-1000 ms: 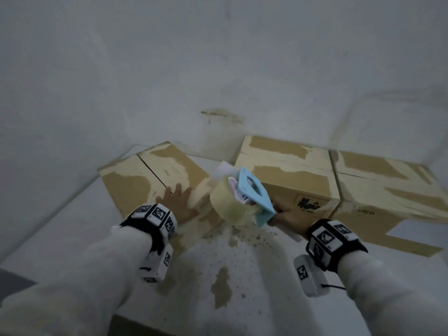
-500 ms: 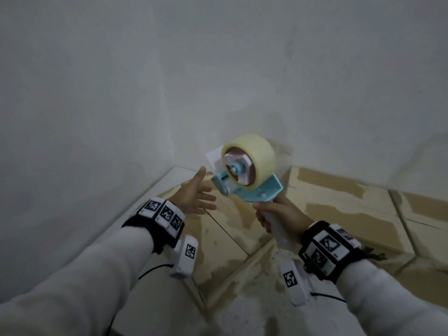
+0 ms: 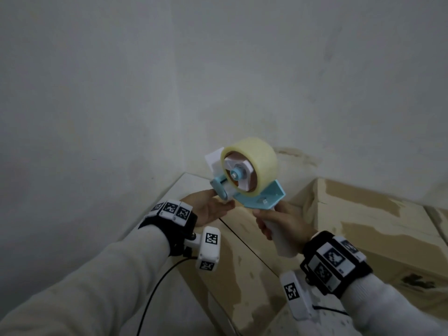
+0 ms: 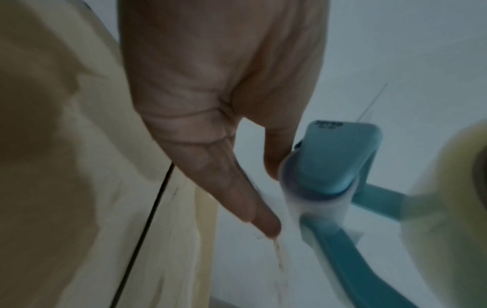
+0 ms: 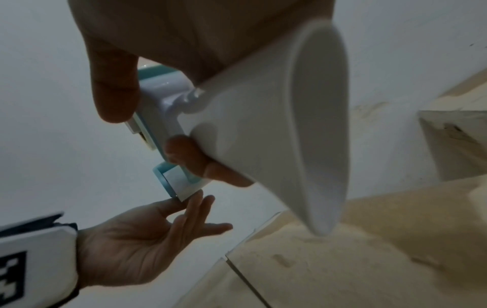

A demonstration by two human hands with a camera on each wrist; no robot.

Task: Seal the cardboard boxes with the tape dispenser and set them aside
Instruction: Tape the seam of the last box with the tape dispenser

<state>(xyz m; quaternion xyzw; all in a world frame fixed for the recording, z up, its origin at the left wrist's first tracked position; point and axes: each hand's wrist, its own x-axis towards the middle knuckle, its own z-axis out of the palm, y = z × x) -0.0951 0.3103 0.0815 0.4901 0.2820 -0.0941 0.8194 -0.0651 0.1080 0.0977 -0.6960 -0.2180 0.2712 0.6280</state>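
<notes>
Head view down over both arms, wrist views close — all share tape dispenser

Dim light falls on 2 bare grey walls meeting in a corner.

A pale, stained wall formed a corner behind a white tabletop; a black cable hung below a marker-tagged wrist unit.

Tape dispenser in right hand, above boxes
</notes>
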